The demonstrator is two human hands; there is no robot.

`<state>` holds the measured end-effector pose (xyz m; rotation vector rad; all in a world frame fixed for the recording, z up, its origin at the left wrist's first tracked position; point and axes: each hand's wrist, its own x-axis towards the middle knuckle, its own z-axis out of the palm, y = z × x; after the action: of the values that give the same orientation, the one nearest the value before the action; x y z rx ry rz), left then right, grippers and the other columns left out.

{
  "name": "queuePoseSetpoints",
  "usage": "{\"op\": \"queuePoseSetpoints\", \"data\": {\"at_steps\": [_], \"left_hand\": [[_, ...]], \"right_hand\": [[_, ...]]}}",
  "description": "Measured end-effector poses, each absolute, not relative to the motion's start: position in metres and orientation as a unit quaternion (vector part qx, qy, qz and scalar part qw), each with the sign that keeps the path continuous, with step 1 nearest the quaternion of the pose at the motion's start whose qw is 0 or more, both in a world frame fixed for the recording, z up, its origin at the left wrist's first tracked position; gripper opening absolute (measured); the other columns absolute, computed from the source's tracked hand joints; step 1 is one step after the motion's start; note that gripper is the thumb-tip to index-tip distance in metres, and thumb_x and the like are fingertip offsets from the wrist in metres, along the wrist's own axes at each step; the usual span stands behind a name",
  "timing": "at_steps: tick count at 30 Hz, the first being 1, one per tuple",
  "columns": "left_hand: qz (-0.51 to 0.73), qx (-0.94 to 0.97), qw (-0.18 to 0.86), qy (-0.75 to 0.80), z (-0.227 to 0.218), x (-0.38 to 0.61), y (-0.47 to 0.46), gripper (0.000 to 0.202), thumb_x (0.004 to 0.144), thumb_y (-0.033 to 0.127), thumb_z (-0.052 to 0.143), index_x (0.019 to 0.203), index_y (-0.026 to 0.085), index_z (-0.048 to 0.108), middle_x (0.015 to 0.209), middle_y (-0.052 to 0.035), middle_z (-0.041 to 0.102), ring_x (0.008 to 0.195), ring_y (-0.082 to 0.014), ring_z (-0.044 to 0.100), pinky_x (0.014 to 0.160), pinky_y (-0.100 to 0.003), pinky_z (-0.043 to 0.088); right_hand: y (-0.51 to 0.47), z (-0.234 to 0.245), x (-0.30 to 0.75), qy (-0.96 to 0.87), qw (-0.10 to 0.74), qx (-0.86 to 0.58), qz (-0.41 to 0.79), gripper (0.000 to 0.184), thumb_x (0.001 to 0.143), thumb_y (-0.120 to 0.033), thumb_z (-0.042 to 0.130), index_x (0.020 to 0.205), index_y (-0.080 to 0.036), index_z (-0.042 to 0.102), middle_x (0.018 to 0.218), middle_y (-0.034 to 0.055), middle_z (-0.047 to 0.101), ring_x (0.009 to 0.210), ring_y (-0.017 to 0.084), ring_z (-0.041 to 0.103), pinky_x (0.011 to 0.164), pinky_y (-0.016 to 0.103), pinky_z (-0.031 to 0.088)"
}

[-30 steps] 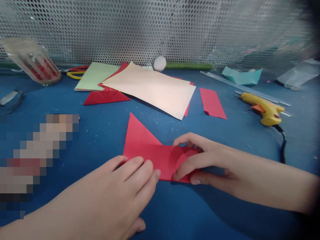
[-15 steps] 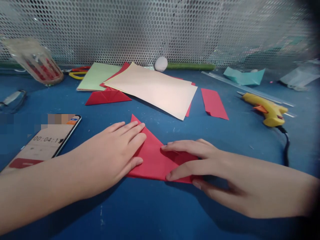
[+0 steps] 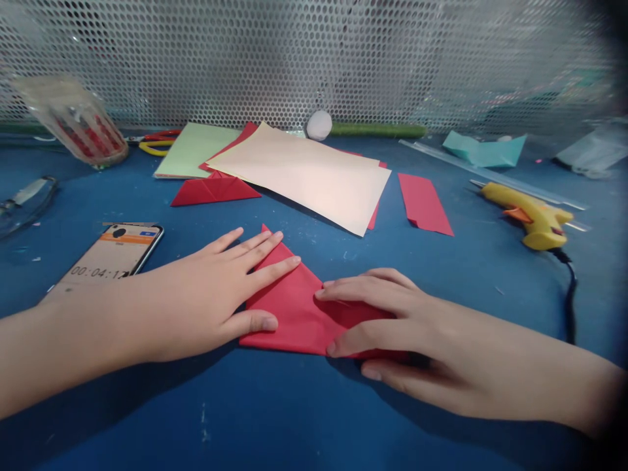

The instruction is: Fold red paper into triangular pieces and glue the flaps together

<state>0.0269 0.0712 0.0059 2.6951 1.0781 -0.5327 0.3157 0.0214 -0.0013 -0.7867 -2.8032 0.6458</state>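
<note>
A folded sheet of red paper [image 3: 289, 311] lies flat on the blue table in front of me, its peak pointing away and its straight edge towards me. My left hand [image 3: 216, 294] rests on the paper's left part with the fingers spread and stretched out. On the right side, my right hand [image 3: 402, 327] presses fingertips on the paper, fingers apart, its thumb near the lower edge. That hand hides the paper's right corner. Beyond them lies a smaller folded red paper piece [image 3: 216, 190].
Behind are cream sheets [image 3: 314, 176], a green pad [image 3: 196, 150] and a red strip [image 3: 426, 204]. At right lies a yellow glue gun [image 3: 527, 212] with its cord. A phone [image 3: 118, 252] lies by my left forearm. A plastic jar [image 3: 78, 124] and scissors [image 3: 156, 147] are further back.
My left hand's fingers have spread wider, and its wrist has shifted up and left on the paper. My right hand stays nearly in place, its thumb slightly further left.
</note>
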Motion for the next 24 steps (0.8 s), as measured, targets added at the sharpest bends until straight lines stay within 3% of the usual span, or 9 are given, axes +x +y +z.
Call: {"op": "queuePoseSetpoints", "data": {"at_steps": [4,9,16,19,24], "left_hand": [[-0.139,0.917,0.094,0.363,0.005,0.026,0.074,0.072,0.104,0.065,0.043,0.165,0.037,0.019,0.173,-0.0009,0.009,0.160,-0.0313,0.011,0.127,-0.058,0.017],[-0.105,0.917,0.103,0.372,0.007,0.025,0.076,0.077,0.101,0.063,0.050,0.165,0.024,0.030,0.171,-0.0062,0.021,0.158,-0.0352,0.025,0.127,-0.052,0.021],[-0.128,0.909,0.130,0.375,0.014,0.021,0.080,0.085,0.097,0.078,0.047,0.165,0.031,0.025,0.172,-0.0014,0.018,0.158,-0.0323,0.023,0.128,-0.050,0.020],[-0.159,0.904,0.127,0.375,0.016,0.021,0.082,0.090,0.095,0.082,0.047,0.165,0.033,0.020,0.172,0.0012,0.013,0.160,-0.0299,0.016,0.128,-0.052,0.015],[-0.138,0.912,0.123,0.366,0.010,0.018,0.079,0.097,0.090,0.088,0.047,0.165,0.033,0.017,0.172,0.0002,0.010,0.160,-0.0328,0.015,0.128,-0.054,0.013]], "right_hand": [[0.021,-0.003,0.315,-0.945,0.102,-0.248,0.186,0.032,0.103,-0.018,0.053,0.128,-0.028,0.069,0.144,0.0115,0.060,0.132,0.019,0.056,0.107,0.036,0.045],[0.021,-0.006,0.313,-0.952,0.126,-0.214,0.177,0.043,0.098,-0.010,0.053,0.136,-0.026,0.066,0.142,0.0108,0.061,0.140,0.018,0.048,0.114,0.036,0.035],[0.021,-0.009,0.311,-0.954,0.121,-0.209,0.179,0.041,0.102,-0.016,0.052,0.140,-0.027,0.064,0.142,0.0118,0.062,0.130,0.020,0.060,0.114,0.040,0.034],[0.021,-0.008,0.311,-0.954,0.112,-0.212,0.178,0.040,0.103,-0.018,0.053,0.141,-0.027,0.064,0.141,0.0124,0.063,0.130,0.021,0.060,0.112,0.042,0.036],[0.021,-0.008,0.312,-0.948,0.104,-0.226,0.197,0.039,0.105,-0.019,0.053,0.142,-0.029,0.064,0.143,0.0110,0.062,0.134,0.020,0.057,0.115,0.041,0.034]]}}
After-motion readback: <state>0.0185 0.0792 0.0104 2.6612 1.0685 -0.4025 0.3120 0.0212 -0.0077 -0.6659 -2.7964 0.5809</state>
